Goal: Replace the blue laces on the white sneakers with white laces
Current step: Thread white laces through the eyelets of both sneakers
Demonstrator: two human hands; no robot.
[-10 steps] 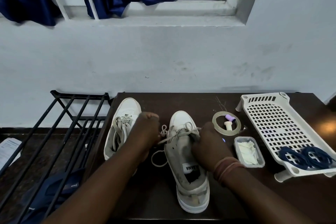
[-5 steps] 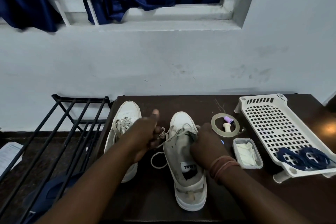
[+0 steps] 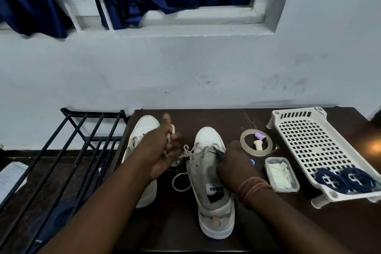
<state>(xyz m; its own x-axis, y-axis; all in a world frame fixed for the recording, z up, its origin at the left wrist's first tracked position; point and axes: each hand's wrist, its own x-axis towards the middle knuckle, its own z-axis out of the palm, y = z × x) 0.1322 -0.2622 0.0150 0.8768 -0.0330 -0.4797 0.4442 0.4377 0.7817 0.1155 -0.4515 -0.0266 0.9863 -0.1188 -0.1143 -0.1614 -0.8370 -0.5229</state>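
Two white sneakers stand on the dark table [image 3: 226,117], toes toward the wall. My right hand [image 3: 233,165] grips the right edge of the upper of the right sneaker [image 3: 208,138], near its tongue. A white lace [image 3: 188,149] is threaded through that shoe's front eyelets, and a slack loop of it lies on the table to the shoe's left. My left hand [image 3: 165,150], blurred, is raised over the left sneaker [image 3: 146,126] and pinches a length of the white lace. The blue laces [image 3: 346,179] lie coiled in the white perforated tray [image 3: 309,140] at the right.
A ring of clear tape [image 3: 246,147] with a small purple-capped item inside lies past the right sneaker. A small clear box [image 3: 281,174] holds white scraps beside the tray. A black metal rack [image 3: 82,140] stands left of the table, and the wall is just behind.
My left hand has risen and swung left, away from the right sneaker, drawing the white lace with it. My right hand stays on the shoe.
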